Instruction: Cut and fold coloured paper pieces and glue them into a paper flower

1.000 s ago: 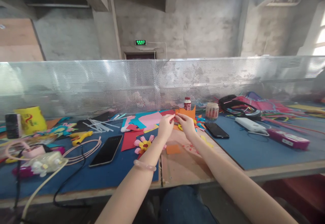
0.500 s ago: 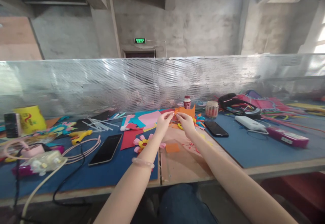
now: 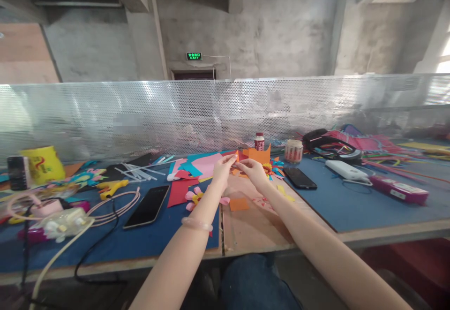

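My left hand [image 3: 222, 169] and my right hand [image 3: 252, 170] meet above the middle of the table, fingers pinched on a small piece of orange and red paper [image 3: 237, 158]. A larger orange paper sheet [image 3: 260, 154] stands just behind them. A pink and yellow paper flower [image 3: 194, 197] lies below my left hand, beside a red paper sheet [image 3: 178, 192]. A small orange square [image 3: 239, 204] rests on the bare wooden strip [image 3: 253, 225] under my wrists.
Two black phones [image 3: 147, 207] [image 3: 299, 177] lie on the blue mat [image 3: 351, 207]. A yellow glue gun [image 3: 111, 188], cables [image 3: 116, 209], a red-capped bottle [image 3: 259, 141], a tape roll [image 3: 293, 151], a white power bank [image 3: 346, 171] and a perforated metal screen [image 3: 140, 113] surround the work area.
Both hands have stayed together on the small paper piece, shifting slightly; the right hand's fingers now lie lower and flatter over it.
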### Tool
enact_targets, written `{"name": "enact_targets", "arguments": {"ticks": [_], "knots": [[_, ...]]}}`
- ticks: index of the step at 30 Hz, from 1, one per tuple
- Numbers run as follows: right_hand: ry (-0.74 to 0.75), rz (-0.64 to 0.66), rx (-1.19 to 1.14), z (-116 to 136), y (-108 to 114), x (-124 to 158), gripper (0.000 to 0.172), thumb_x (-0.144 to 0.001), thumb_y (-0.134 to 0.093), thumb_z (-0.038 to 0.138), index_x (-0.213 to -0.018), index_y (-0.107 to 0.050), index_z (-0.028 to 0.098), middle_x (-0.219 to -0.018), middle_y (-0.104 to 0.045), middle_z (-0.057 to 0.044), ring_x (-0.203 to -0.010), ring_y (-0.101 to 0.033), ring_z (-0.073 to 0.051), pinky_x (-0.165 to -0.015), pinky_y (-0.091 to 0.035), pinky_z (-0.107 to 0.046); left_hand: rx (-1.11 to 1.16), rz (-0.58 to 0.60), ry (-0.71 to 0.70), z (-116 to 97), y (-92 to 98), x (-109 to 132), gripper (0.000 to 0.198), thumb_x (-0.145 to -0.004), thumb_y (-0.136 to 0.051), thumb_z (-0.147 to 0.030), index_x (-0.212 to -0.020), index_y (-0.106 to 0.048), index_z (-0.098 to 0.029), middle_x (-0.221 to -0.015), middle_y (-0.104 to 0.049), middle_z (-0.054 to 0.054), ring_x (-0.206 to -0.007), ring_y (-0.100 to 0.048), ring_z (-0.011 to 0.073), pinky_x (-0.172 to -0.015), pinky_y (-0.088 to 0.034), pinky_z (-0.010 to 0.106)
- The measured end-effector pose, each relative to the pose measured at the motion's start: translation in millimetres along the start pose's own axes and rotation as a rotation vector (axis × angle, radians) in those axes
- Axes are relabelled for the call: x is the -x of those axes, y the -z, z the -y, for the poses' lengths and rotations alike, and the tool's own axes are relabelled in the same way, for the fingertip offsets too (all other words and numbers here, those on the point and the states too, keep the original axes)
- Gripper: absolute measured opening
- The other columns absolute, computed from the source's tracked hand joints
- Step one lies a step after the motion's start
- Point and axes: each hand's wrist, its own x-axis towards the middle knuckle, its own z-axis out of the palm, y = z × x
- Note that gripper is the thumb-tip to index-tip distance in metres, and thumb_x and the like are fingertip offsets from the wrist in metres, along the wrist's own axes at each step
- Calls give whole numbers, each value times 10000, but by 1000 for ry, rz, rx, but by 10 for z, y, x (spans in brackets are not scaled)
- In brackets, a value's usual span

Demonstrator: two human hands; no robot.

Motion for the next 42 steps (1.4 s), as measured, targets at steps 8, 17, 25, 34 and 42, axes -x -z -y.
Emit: {"name": "enact_targets", "arguments": {"ticks": [8,17,25,34,42], "knots": [[49,-22,115,50,7,22,283,-715,-550,410,-745,-665,153,-683,-664,-43,-629,-582,-158,-599,-447,-266,59,1,32,6,-3,-7,284,-597,-700,-324,-806,-657,-136,-664,-621,29,-569,-569,118,-503,-420,213],[102,-34,171,101,-31,44,225,-691,-574,374,-706,-654,164,-683,-658,-32,-638,-570,-156,-607,-433,-265,105,-28,63,-39,-17,18,298,-591,-704,-323,-817,-646,-138,-701,-624,35,-617,-573,122,-501,-408,198],[54,-23,74,91,-29,60,266,-715,-558,399,-762,-673,163,-734,-685,-55,-685,-620,-180,-642,-484,-288,105,3,48,-23,-10,16,266,-605,-698,-330,-784,-652,-140,-662,-620,23,-592,-575,120,-516,-414,213],[2,-43,-56,38,-23,47,294,-682,-598,417,-736,-669,136,-717,-680,-72,-694,-623,-183,-667,-489,-297,79,65,34,6,4,20,244,-582,-718,-271,-771,-668,-124,-683,-643,45,-578,-579,122,-524,-424,221],[-47,-11,-151,33,-27,50,317,-646,-635,435,-746,-674,136,-740,-681,-73,-701,-624,-177,-687,-486,-303,63,43,30,59,19,-19,242,-579,-715,-281,-761,-666,-130,-656,-645,39,-574,-586,128,-523,-425,225]]}}
